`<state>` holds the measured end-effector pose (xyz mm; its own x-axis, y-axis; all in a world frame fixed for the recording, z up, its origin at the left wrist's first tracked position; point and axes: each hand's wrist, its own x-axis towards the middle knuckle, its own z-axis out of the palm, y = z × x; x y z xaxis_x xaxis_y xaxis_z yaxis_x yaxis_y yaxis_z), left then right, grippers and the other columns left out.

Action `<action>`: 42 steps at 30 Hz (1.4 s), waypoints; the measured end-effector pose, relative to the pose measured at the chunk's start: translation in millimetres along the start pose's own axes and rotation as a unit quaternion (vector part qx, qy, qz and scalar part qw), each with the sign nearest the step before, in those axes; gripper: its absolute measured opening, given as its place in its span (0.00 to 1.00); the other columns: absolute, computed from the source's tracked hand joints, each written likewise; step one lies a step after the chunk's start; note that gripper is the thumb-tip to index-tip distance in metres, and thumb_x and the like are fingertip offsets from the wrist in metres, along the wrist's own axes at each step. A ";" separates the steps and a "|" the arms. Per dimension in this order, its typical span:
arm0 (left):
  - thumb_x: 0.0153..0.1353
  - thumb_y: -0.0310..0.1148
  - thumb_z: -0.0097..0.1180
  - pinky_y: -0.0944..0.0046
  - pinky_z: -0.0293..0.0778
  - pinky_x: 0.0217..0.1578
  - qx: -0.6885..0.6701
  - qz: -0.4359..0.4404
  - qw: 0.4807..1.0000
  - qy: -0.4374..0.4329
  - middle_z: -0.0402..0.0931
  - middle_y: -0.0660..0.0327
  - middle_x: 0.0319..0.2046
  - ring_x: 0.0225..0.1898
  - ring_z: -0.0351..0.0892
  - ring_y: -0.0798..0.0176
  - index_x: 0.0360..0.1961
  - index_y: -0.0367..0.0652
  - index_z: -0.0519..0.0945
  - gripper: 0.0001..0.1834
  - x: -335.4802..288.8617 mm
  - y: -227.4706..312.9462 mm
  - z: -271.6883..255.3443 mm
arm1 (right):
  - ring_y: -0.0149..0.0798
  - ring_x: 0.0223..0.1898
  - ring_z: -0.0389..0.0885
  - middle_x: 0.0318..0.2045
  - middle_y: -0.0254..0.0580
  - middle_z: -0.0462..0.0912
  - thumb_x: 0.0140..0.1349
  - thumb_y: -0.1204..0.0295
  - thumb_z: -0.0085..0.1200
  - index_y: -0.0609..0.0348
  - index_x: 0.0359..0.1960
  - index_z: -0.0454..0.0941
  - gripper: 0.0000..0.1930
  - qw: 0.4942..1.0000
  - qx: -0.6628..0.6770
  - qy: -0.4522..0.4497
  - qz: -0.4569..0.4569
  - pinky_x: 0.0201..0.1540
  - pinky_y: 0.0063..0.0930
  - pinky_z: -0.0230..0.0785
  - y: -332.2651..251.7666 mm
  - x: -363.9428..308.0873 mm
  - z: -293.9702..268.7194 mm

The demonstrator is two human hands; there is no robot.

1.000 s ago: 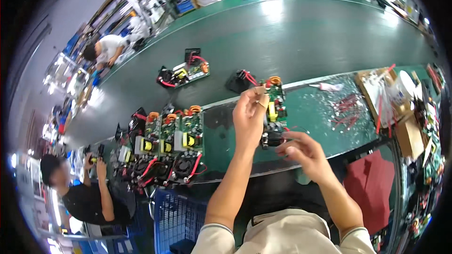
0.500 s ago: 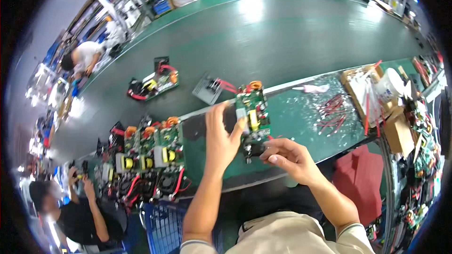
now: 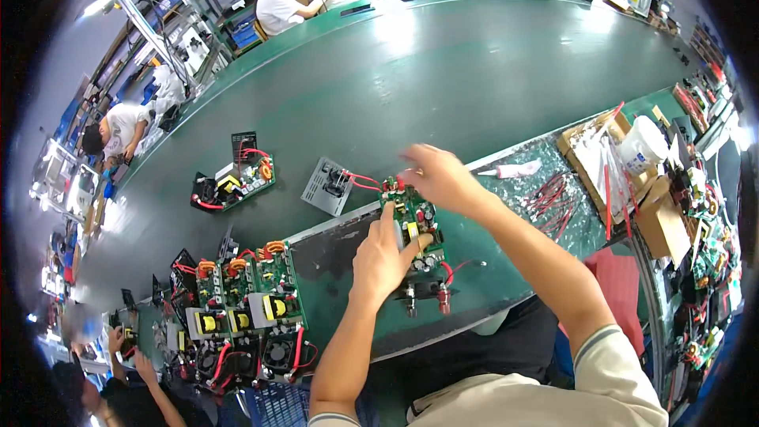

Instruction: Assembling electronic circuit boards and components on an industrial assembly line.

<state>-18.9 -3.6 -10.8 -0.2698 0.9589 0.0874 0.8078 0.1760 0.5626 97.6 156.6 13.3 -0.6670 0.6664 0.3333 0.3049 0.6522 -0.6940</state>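
Head camera is showing the left hand (image 3: 385, 257) lying over the near half of a green circuit board (image 3: 417, 231), fingers closed around its edge and thumb pressing on top, so it is clamping the board against the dark bench mat (image 3: 332, 261). The right hand (image 3: 437, 178) is reaching across to the board's far end, fingertips pinched together at the red wires (image 3: 365, 182) there; whether it is actually gripping a wire I cannot tell. The board is sitting at the middle of the mat, just in front of the person, with its black and red terminals pointing toward the bench edge. Just beyond it a grey heat-sink plate (image 3: 326, 186) is lying on the green conveyor belt (image 3: 474, 63), tied to the board by those wires. To the left, a row of finished boards (image 3: 245, 300) is standing crowded together; another assembly (image 3: 233, 182) is resting farther up the belt. Loose red leads (image 3: 553, 194) and a white tub (image 3: 642, 145) are lying to the right. The risk, as I judge it, is in the short wires: a tug could be dragging the plate or straining the solder joints, and the pressing thumb could be bending components.
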 end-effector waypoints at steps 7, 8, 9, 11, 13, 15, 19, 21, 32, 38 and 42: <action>0.56 0.51 0.67 0.43 0.75 0.49 0.025 -0.067 0.993 -0.092 0.72 0.39 0.54 0.52 0.77 0.33 0.70 0.41 0.58 0.47 0.4 29.4 -18.9 | 0.58 0.71 0.58 0.61 0.52 0.71 0.47 0.55 0.71 0.44 0.66 0.69 0.42 0.955 -0.166 -0.115 -0.218 0.67 0.64 0.54 -39.6 107.7 102.2; 0.56 0.51 0.67 0.43 0.75 0.49 0.025 -0.073 0.992 -0.096 0.72 0.39 0.54 0.52 0.77 0.33 0.70 0.41 0.58 0.47 0.9 27.5 -15.4 | 0.58 0.71 0.58 0.61 0.52 0.71 0.47 0.55 0.71 0.44 0.66 0.69 0.42 0.956 -0.161 -0.119 -0.216 0.67 0.64 0.54 -44.4 119.3 114.4; 0.56 0.49 0.67 0.43 0.76 0.43 0.053 -0.055 0.992 -0.099 0.72 0.41 0.49 0.46 0.78 0.34 0.68 0.43 0.59 0.45 1.0 24.2 -10.5 | 0.56 0.70 0.60 0.61 0.51 0.72 0.44 0.55 0.72 0.44 0.63 0.73 0.40 0.929 -0.236 -0.202 -0.202 0.65 0.65 0.56 -48.3 130.4 124.4; 0.55 0.47 0.67 0.43 0.78 0.37 0.080 -0.011 0.994 -0.073 0.72 0.43 0.44 0.41 0.80 0.36 0.67 0.46 0.61 0.43 -1.7 14.5 -3.2 | 0.53 0.69 0.63 0.60 0.50 0.74 0.42 0.54 0.73 0.44 0.60 0.77 0.38 0.889 -0.305 -0.285 -0.190 0.64 0.66 0.58 -49.2 142.1 129.2; 0.54 0.47 0.68 0.42 0.78 0.38 0.061 -0.045 0.994 -0.084 0.73 0.43 0.43 0.42 0.80 0.36 0.68 0.45 0.60 0.44 2.8 24.6 -11.1 | 0.50 0.61 0.74 0.50 0.47 0.82 0.47 0.57 0.69 0.47 0.50 0.82 0.26 0.886 -0.289 -0.329 -0.151 0.58 0.61 0.65 -45.4 150.6 121.8; 0.53 0.46 0.68 0.42 0.78 0.40 0.042 -0.073 0.992 -0.096 0.73 0.43 0.43 0.44 0.79 0.36 0.69 0.44 0.59 0.46 3.7 29.5 -11.9 | 0.49 0.54 0.78 0.44 0.45 0.84 0.50 0.60 0.66 0.48 0.46 0.82 0.20 0.906 -0.301 -0.252 -0.156 0.55 0.58 0.67 -37.6 150.2 104.0; 0.50 0.43 0.69 0.45 0.73 0.51 0.041 -0.015 0.995 -0.092 0.74 0.40 0.49 0.50 0.77 0.36 0.74 0.43 0.51 0.55 7.7 19.9 -21.0 | 0.52 0.39 0.84 0.31 0.45 0.85 0.56 0.68 0.57 0.52 0.35 0.80 0.07 0.936 -0.306 -0.036 -0.170 0.46 0.51 0.72 -30.4 117.9 30.8; 0.47 0.38 0.71 0.46 0.74 0.49 0.050 0.045 0.994 -0.087 0.74 0.41 0.46 0.50 0.75 0.38 0.75 0.42 0.48 0.58 7.5 6.3 -31.1 | 0.54 0.37 0.84 0.31 0.46 0.85 0.56 0.68 0.57 0.54 0.34 0.78 0.07 0.954 -0.277 -0.005 -0.112 0.43 0.50 0.73 -39.7 89.5 -11.4; 0.52 0.19 0.59 0.50 0.67 0.60 0.199 0.324 0.919 -0.106 0.73 0.55 0.52 0.57 0.70 0.47 0.73 0.49 0.57 0.46 26.8 24.2 -62.2 | 0.33 0.37 0.81 0.40 0.39 0.82 0.58 0.72 0.57 0.58 0.62 0.68 0.28 0.956 0.107 0.215 0.167 0.41 0.28 0.74 -35.6 -189.3 -100.9; 0.58 0.23 0.54 0.47 0.62 0.65 0.331 0.470 0.813 -0.098 0.69 0.57 0.63 0.66 0.65 0.50 0.74 0.54 0.58 0.41 29.2 34.7 -31.7 | 0.30 0.38 0.79 0.44 0.38 0.80 0.62 0.73 0.59 0.51 0.61 0.68 0.25 0.784 0.399 0.190 0.435 0.34 0.22 0.74 -45.9 -301.9 -52.9; 0.53 0.21 0.59 0.49 0.63 0.67 0.117 0.310 0.939 -0.089 0.65 0.53 0.67 0.66 0.67 0.47 0.74 0.52 0.57 0.46 48.4 40.4 -68.9 | 0.34 0.39 0.78 0.41 0.39 0.77 0.54 0.77 0.64 0.61 0.53 0.75 0.23 0.956 -0.160 0.124 0.210 0.41 0.28 0.73 -36.7 -317.9 -70.1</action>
<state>-35.4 34.6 72.7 0.3655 0.9117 0.1876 0.8792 -0.4044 0.2519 346.1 -53.9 -22.4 -0.2700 0.9335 0.2359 0.7304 0.3582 -0.5816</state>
